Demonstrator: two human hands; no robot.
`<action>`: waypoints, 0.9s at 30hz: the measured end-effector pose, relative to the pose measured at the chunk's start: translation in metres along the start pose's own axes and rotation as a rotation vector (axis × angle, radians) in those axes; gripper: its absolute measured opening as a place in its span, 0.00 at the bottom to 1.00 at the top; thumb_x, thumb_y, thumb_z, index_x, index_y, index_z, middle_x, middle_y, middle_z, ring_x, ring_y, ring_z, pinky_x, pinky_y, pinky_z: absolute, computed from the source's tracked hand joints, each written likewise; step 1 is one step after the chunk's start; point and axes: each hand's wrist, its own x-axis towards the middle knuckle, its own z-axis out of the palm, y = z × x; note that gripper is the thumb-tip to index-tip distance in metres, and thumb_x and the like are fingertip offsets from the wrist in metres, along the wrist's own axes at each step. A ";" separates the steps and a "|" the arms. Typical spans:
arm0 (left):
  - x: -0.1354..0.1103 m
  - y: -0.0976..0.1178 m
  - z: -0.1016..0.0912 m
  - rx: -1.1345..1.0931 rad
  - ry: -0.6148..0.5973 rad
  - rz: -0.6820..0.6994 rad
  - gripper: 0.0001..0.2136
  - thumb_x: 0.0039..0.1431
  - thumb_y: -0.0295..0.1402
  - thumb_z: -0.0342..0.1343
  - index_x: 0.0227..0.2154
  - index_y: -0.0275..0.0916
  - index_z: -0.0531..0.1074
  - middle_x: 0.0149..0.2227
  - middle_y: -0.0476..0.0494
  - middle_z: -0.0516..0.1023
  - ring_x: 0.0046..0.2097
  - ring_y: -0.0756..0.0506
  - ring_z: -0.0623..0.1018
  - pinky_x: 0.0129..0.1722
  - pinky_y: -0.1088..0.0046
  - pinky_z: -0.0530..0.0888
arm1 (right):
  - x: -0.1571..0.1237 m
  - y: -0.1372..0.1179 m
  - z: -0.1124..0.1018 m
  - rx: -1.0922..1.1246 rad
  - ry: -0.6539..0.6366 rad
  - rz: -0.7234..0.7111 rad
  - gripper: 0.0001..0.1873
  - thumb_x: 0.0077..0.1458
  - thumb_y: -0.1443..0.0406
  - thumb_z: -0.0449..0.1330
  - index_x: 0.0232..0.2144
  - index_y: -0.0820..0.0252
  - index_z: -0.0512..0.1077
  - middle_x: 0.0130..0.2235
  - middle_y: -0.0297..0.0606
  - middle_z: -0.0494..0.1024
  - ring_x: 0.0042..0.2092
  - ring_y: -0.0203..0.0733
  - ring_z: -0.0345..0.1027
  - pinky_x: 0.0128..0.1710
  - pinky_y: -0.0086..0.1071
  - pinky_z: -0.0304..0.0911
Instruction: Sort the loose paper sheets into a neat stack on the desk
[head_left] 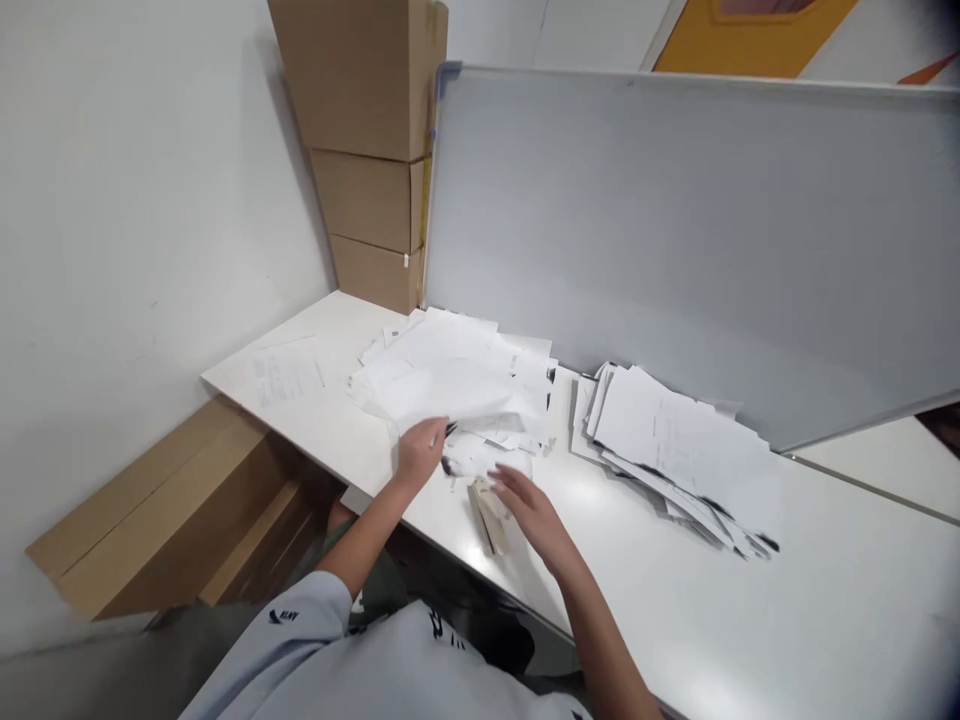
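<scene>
My left hand (421,452) is closed at the front edge of a loose pile of papers (457,360), its fingertips pinching a raised white sheet of paper (465,402). A small dark patch shows at those fingertips; I cannot tell whether it is a mark on the paper. Fingers stretched out, my right hand (531,512) is open beside a small beige block-like thing (487,518) near the table's front edge. Whether the fingers touch this thing is unclear. Several sheets have black, ragged-looking edges.
A second stack of papers (675,440) lies to the right on the white table (600,590). One thin sheet (289,372) rests at the left. Behind stands a whiteboard (675,230), with stacked cardboard boxes (367,190) beside it. More cardboard (165,500) is on the left below the tabletop.
</scene>
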 end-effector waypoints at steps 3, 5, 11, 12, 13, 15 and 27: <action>0.018 -0.009 -0.027 -0.327 0.584 -0.391 0.16 0.63 0.43 0.51 0.43 0.36 0.73 0.43 0.36 0.80 0.46 0.43 0.79 0.47 0.64 0.77 | 0.020 -0.017 0.021 -0.289 0.163 -0.276 0.22 0.54 0.50 0.59 0.46 0.56 0.74 0.50 0.45 0.76 0.51 0.52 0.69 0.55 0.50 0.60; 0.031 -0.018 -0.054 -0.568 0.825 -0.505 0.18 0.60 0.44 0.55 0.47 0.36 0.69 0.45 0.38 0.78 0.45 0.44 0.79 0.46 0.66 0.76 | 0.036 -0.030 0.029 -0.493 0.146 -0.380 0.23 0.58 0.52 0.55 0.49 0.58 0.73 0.52 0.46 0.75 0.53 0.53 0.66 0.56 0.50 0.60; 0.018 -0.027 -0.117 -0.735 0.951 -0.462 0.17 0.53 0.39 0.62 0.43 0.40 0.67 0.44 0.43 0.76 0.43 0.46 0.78 0.46 0.67 0.75 | 0.069 -0.030 0.079 -1.156 -0.142 -0.416 0.36 0.59 0.54 0.55 0.63 0.70 0.59 0.68 0.53 0.54 0.68 0.54 0.46 0.65 0.45 0.46; 0.008 -0.026 -0.121 -0.715 0.944 -0.474 0.17 0.52 0.39 0.63 0.42 0.39 0.68 0.43 0.43 0.77 0.43 0.47 0.78 0.46 0.67 0.75 | 0.073 -0.026 0.088 -1.239 -0.153 -0.386 0.40 0.59 0.53 0.56 0.65 0.72 0.54 0.69 0.56 0.49 0.69 0.56 0.42 0.66 0.45 0.43; -0.003 -0.025 -0.124 -0.697 0.935 -0.501 0.16 0.52 0.39 0.63 0.40 0.39 0.68 0.42 0.43 0.78 0.42 0.47 0.78 0.46 0.68 0.75 | 0.076 -0.021 0.095 -1.311 -0.161 -0.358 0.43 0.58 0.51 0.57 0.66 0.75 0.51 0.69 0.58 0.46 0.70 0.57 0.39 0.66 0.46 0.41; -0.029 -0.024 -0.130 -0.667 0.918 -0.581 0.15 0.50 0.38 0.64 0.38 0.38 0.70 0.40 0.43 0.79 0.40 0.47 0.78 0.44 0.68 0.74 | 0.081 -0.012 0.105 -1.427 -0.174 -0.349 0.42 0.59 0.53 0.56 0.65 0.77 0.50 0.68 0.61 0.48 0.69 0.59 0.42 0.66 0.48 0.40; -0.148 -0.044 -0.197 -0.489 0.611 -0.995 0.17 0.38 0.38 0.67 0.32 0.36 0.74 0.30 0.46 0.79 0.31 0.47 0.77 0.32 0.71 0.72 | 0.055 -0.049 0.078 -1.416 -0.066 -0.469 0.20 0.62 0.70 0.45 0.47 0.62 0.75 0.46 0.49 0.78 0.44 0.50 0.73 0.38 0.38 0.66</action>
